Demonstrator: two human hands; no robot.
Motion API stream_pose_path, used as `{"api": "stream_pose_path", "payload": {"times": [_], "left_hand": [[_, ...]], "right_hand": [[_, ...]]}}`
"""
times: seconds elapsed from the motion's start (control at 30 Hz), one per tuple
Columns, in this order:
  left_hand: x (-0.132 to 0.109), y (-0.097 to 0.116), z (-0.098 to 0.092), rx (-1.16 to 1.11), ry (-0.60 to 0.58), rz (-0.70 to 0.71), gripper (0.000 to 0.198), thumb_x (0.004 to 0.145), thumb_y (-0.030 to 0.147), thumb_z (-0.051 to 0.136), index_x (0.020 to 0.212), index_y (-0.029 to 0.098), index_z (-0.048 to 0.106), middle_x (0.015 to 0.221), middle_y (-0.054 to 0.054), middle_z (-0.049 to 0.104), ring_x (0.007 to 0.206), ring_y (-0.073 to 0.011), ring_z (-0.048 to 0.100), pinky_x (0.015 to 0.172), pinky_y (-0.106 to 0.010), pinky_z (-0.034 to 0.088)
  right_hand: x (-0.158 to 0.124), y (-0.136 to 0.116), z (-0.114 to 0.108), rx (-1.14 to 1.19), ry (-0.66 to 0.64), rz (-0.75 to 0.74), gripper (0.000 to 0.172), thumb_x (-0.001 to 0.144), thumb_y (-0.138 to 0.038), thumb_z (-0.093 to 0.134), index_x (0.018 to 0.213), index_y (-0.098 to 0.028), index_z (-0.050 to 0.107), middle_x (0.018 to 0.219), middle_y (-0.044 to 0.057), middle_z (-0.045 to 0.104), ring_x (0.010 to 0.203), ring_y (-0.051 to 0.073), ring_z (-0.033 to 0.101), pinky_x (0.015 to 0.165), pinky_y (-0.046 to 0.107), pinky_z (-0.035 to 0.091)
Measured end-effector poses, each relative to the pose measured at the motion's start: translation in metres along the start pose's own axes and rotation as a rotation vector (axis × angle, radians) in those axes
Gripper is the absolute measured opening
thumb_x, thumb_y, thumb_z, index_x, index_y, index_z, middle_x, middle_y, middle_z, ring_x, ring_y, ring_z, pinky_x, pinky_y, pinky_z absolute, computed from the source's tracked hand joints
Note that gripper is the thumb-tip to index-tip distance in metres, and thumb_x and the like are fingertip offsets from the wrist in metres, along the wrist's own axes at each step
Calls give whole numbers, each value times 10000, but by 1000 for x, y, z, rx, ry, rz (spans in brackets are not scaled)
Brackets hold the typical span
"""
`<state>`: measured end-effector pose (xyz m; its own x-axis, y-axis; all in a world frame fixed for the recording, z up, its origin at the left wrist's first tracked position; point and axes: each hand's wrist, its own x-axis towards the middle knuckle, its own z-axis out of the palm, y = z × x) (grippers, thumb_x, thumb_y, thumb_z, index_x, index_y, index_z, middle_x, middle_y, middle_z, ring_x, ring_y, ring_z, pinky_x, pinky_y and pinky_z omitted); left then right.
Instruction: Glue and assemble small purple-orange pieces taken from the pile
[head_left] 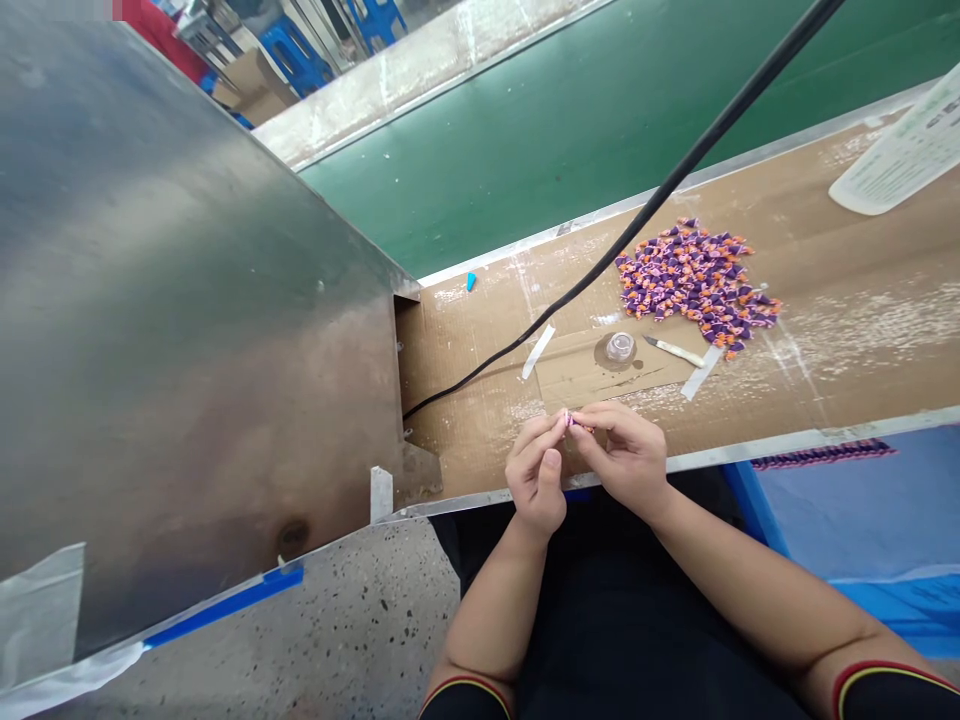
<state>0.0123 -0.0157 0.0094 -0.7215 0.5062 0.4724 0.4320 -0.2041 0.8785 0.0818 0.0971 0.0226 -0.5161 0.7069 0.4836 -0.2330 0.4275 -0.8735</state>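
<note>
A small purple, white and orange piece sits between my fingertips just above the near edge of the cardboard-covered bench. My left hand grips its left end with the fingertips. From the other side, my right hand pinches it between thumb and fingers, covering most of it. Beyond my hands, a small clear round dish stands on a wet patch. To its right lies a craft knife with a pale handle. Farther back is a heap of similar purple-and-orange pieces.
A black cable slants across the bench. On the left rises a large metal housing. A blue cap-like piece lies near the green conveyor belt. A translucent bottle-like container is far right; below it, a blue tray holds purple strips.
</note>
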Motion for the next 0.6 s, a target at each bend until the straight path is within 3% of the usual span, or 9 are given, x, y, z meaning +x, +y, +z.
{"api": "stream_pose_path", "payload": {"times": [0.43, 0.6], "left_hand": [[-1, -2, 1, -49, 15, -48, 326, 1088, 323, 550, 1302, 266, 790, 1217, -113, 793, 1083, -238, 745, 921, -376, 612], [2, -4, 10, -189, 198, -200, 296, 1068, 392, 607, 1162, 245, 847, 1176, -131, 800, 948, -215, 742, 786, -321, 595]], "right_hand": [[-1, 1, 0, -23, -18, 7, 93, 965, -187, 735, 966, -262, 788, 883, 35, 807, 798, 186, 774, 728, 324, 667], [7, 2, -18, -137, -203, 18, 125, 998, -200, 677, 1050, -264, 770, 968, 47, 816, 847, 198, 777, 771, 342, 666]]}}
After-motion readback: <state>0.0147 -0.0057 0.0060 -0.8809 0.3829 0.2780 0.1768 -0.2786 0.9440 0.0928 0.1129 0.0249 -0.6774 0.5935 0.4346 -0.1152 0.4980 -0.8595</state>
